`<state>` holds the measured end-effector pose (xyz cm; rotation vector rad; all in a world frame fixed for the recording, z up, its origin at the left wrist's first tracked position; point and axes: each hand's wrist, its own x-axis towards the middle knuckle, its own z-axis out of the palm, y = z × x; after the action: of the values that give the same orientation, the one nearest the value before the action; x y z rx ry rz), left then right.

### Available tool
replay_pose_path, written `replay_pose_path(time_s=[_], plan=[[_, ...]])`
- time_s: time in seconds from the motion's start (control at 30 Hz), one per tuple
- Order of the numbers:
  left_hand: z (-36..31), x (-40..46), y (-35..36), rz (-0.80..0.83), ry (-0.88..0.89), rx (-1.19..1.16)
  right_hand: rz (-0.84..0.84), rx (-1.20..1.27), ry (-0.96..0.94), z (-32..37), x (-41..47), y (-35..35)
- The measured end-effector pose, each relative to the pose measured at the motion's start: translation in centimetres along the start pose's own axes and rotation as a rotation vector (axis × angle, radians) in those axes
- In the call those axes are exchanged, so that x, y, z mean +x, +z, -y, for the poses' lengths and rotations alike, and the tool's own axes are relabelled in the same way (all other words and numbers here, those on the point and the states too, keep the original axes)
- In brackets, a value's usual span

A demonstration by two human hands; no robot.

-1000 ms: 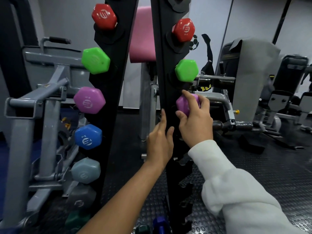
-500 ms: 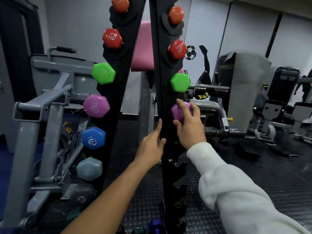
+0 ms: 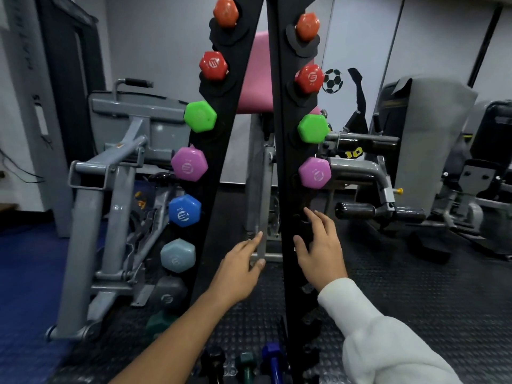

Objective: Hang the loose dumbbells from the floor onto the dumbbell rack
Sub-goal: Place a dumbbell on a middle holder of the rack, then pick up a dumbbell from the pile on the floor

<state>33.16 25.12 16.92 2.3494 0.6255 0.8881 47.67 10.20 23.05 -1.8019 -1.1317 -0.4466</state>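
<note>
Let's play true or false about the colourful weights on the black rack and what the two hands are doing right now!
1. The right hand is gripping the purple dumbbell on the right post. False: it hovers below it, fingers spread, holding nothing.
2. A green dumbbell hangs right above that purple one. True.
3. The left post holds a blue dumbbell. True.
4. The left hand carries a red dumbbell. False: it is open and carries nothing; the red dumbbell hangs high on the left post.
5. No dumbbells are left on the floor. False: a dark blue dumbbell and others lie at the bottom edge.
</note>
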Motion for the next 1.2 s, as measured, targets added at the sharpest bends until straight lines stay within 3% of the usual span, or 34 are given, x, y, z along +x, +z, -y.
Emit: replay_pose_path(time_s=[0.73,0.93,1.2], plan=[[9.6,-8.5,5.2,0.157,-0.293,0.133,0.303,0.063,0.237,-4.9,-13.2,9.5],[15.0,-11.7,8.9,0.306,-0.496,0.145,0.482,0.023,0.398,-8.5,-16.3,13.1],[18.9,-13.9,13.8,0.546,-0.592,0.230,0.809,-0.119,0.498,-11.9,-20.6,17.8]])
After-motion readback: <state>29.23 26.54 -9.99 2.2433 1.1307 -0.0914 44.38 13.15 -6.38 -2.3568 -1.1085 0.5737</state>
